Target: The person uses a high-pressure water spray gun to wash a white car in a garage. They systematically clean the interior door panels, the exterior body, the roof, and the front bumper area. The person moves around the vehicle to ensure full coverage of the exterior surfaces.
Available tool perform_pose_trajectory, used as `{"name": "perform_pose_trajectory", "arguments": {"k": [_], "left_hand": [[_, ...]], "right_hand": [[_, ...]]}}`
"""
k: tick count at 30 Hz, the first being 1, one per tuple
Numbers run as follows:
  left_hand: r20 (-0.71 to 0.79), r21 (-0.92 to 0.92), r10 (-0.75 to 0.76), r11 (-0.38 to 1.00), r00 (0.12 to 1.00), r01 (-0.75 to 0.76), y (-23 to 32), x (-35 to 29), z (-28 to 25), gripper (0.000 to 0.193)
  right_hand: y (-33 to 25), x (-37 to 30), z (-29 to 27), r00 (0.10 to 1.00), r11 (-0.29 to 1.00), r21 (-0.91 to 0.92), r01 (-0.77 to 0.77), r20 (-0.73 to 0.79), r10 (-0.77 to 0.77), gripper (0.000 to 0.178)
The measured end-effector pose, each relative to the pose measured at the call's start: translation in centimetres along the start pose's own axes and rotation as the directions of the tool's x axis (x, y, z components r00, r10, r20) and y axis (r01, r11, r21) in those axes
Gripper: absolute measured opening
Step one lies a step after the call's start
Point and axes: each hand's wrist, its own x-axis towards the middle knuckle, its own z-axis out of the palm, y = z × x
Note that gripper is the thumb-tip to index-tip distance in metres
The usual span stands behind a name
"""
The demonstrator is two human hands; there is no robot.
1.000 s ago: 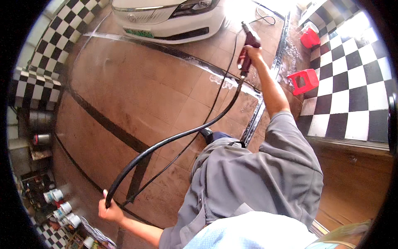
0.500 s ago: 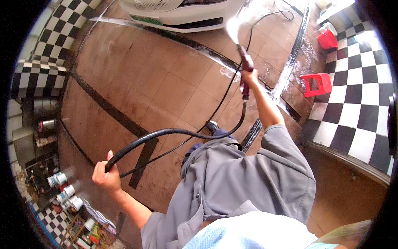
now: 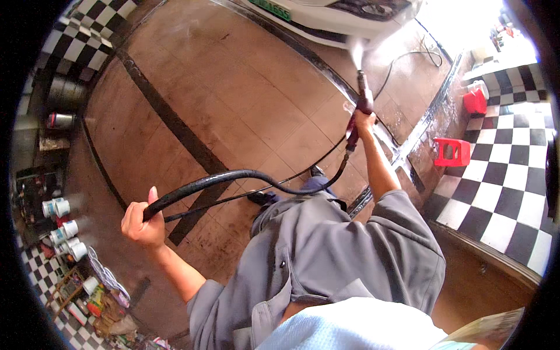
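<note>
Out to the left, my left hand (image 3: 143,224) is closed around a thick black hose (image 3: 227,176), its thumb sticking up. The hose bends across in front of me to the rear end of a dark red spray gun (image 3: 363,104). Around the gun's grip is wrapped my right hand (image 3: 364,121), with the arm stretched forward. White spray (image 3: 356,53) shoots from the nozzle toward the lower front of a white car (image 3: 326,26), which shows in part at the top. Whether a finger presses a trigger is hidden.
A red plastic stool (image 3: 452,152) and a red bucket (image 3: 475,102) stand by the checkered wall (image 3: 496,192) at right. White tubs (image 3: 55,207) and clutter line the left. Dark drain strips (image 3: 175,122) cross the brown tiled floor. A thinner hose trails past my feet.
My view has shifted, so the car's front now sits further right and higher. The spray still flows, and both hands keep their holds on gun and hose. A second shoe has come into view.
</note>
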Motion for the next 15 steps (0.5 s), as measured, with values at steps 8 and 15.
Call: {"name": "perform_pose_trajectory", "arguments": {"k": [8,15], "left_hand": [[-0.1,-0.069,0.069,0.995,0.993,-0.076,-10.8,2.8,-5.6,0.034],[-0.139,-0.165,0.145,0.972,0.98,-0.168,-17.8,5.7,-5.0,0.035]], "right_hand": [[-15.3,-17.6,7.8,0.863,0.952,0.3,0.065,0.462,-0.204,0.018],[-14.1,-14.2,9.5,0.991,0.955,0.288,0.072,0.085,-0.1,0.016]]}}
